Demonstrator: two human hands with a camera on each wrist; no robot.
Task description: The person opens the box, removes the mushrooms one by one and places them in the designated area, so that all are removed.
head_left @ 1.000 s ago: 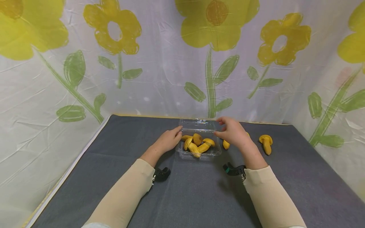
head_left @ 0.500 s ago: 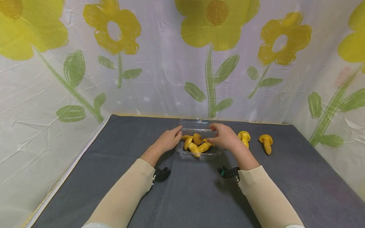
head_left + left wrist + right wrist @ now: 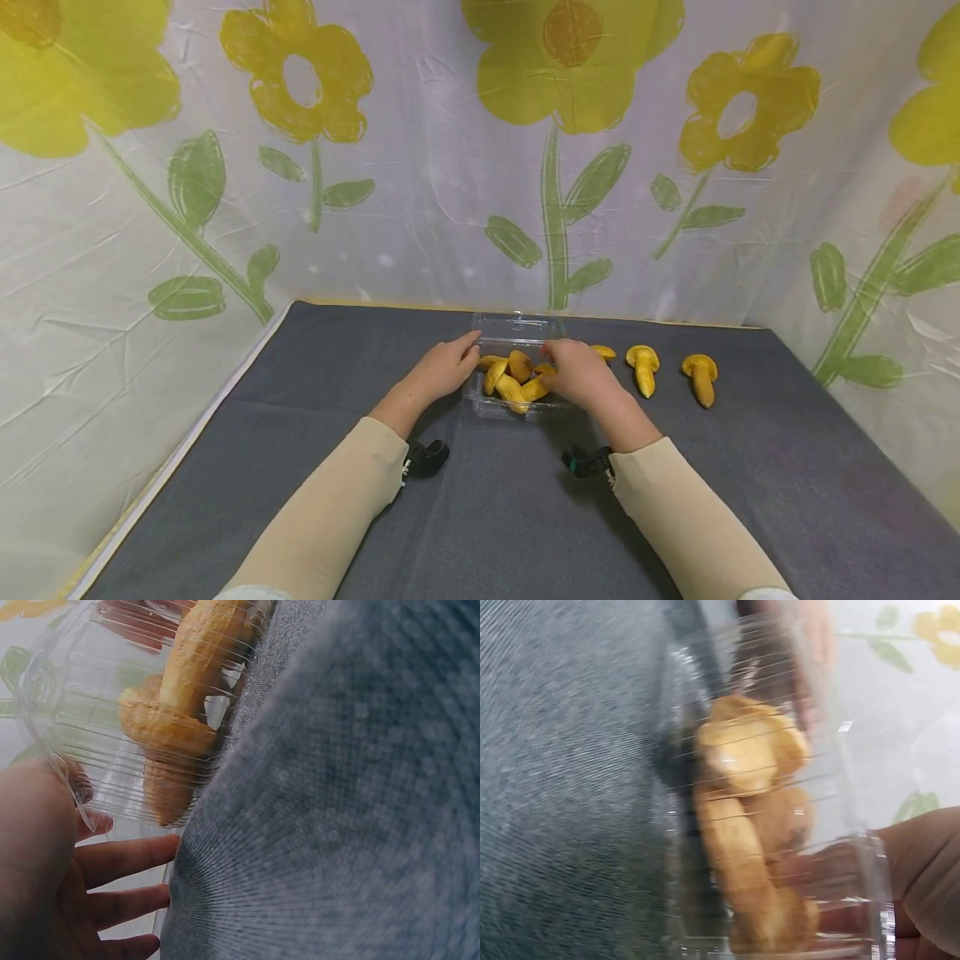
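Note:
A clear plastic box with its lid folded back holds several yellow mushrooms. My left hand pinches the box's left rim; in the left wrist view its thumb lies over the edge and the other fingers spread below. My right hand reaches over the right wall, thumb and fingertips round the cap of the rightmost mushroom inside. In the blurred right wrist view, fingers reach in at that mushroom, seen through the ribbed plastic.
To the right of the box, loose mushrooms lie on the dark grey cloth: one partly behind my right hand, another, and one farther right. A flower-printed curtain hangs behind the table.
My right hand has moved left, from over the loose mushrooms beside the box to the mushroom inside its right end, uncovering the loose ones. My left hand has stayed put.

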